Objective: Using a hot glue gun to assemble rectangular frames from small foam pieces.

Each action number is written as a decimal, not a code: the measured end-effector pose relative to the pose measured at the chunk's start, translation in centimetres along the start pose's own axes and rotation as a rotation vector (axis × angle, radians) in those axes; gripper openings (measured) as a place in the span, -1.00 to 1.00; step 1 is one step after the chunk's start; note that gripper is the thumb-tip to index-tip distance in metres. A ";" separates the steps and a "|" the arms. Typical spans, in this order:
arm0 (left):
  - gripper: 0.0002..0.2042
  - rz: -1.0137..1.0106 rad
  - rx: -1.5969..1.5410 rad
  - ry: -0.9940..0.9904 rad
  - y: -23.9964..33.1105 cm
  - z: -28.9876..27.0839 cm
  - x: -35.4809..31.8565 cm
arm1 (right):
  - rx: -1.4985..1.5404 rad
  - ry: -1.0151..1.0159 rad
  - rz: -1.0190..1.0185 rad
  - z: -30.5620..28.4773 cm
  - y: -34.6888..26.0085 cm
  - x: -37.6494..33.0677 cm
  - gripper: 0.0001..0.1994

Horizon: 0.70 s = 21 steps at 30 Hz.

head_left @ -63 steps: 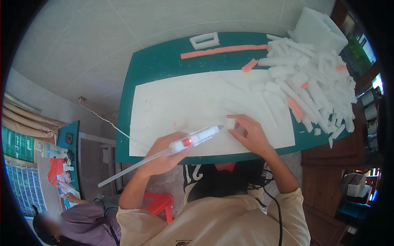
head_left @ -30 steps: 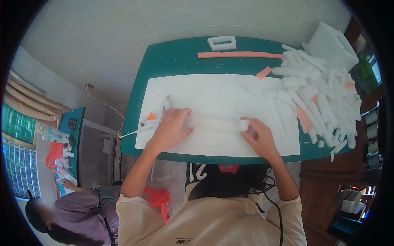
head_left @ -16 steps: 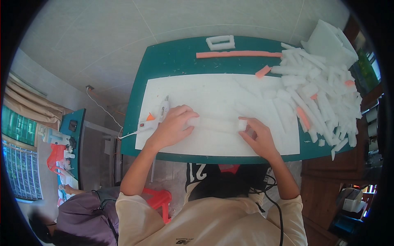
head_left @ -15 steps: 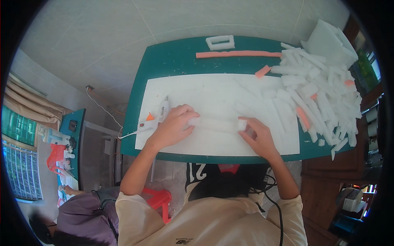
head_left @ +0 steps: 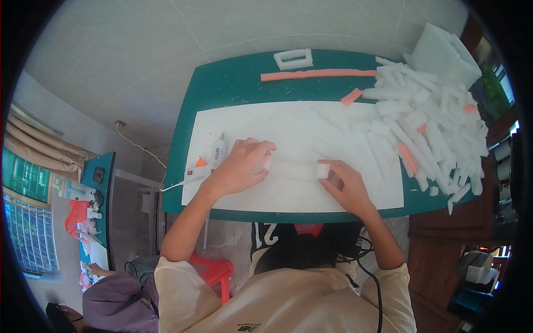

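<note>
Over the white sheet [head_left: 300, 127], my left hand [head_left: 242, 167] is curled with thumb and fingers round a small white foam piece [head_left: 267, 163]. My right hand [head_left: 348, 186] pinches the side of a white foam block [head_left: 323, 171] between thumb and forefinger. A pale band runs between the two pieces; against the white sheet I cannot tell whether it is one foam strip joining them. Beside my left wrist lies a white glue gun [head_left: 219, 149] with an orange part [head_left: 201, 162], partly hidden by the hand.
A heap of white foam strips [head_left: 438, 127] covers the green table's right side, before a large white foam block [head_left: 442, 55]. A long pink strip [head_left: 319, 74] and a white foam frame [head_left: 293, 59] lie at the back. Another person [head_left: 119, 302] sits at lower left by a red stool [head_left: 214, 272].
The whole view has shifted slightly. Both hands keep nearly the same grip and place over the sheet. The person at lower left has leaned, the head dropping lower in view.
</note>
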State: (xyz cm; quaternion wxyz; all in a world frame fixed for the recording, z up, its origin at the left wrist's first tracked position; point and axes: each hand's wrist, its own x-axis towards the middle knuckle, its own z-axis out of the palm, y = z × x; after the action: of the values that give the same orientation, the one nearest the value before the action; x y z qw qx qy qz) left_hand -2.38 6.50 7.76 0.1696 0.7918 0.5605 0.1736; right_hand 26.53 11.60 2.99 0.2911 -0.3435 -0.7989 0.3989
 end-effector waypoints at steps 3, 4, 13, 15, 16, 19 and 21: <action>-0.59 -0.071 -0.051 0.001 -0.5 0.1 0.0 | -0.025 0.070 -0.111 0.4 0.7 0.0 -0.63; -0.60 -0.112 -0.082 -0.006 -0.7 0.1 -0.1 | -0.024 0.070 -0.108 0.5 0.8 0.0 -0.63; -0.65 -0.092 -0.132 0.021 -1.1 1.0 0.0 | -0.039 0.079 -0.126 0.3 0.8 0.1 -0.63; -0.65 -0.119 -0.178 0.031 -1.4 1.1 -0.5 | -0.020 -0.012 0.034 -0.2 -0.2 0.2 -0.62; -0.66 -0.143 -0.225 0.041 -1.3 1.3 -0.6 | -0.024 -0.012 0.036 -0.2 -0.2 0.2 -0.62; -0.67 -0.202 -0.293 0.117 -1.2 1.8 -0.9 | -0.029 0.015 0.053 -0.2 -0.3 0.2 -0.63; -0.64 -0.213 -0.298 0.137 -1.1 2.1 -1.2 | 0.030 0.001 0.186 -0.3 -0.5 0.3 -0.64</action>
State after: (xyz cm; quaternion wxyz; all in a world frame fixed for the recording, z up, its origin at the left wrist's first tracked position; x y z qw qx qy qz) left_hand -2.68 5.58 5.28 0.2640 0.6803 0.6195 0.2891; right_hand 26.44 11.71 3.62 0.2581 -0.4122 -0.7573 0.4359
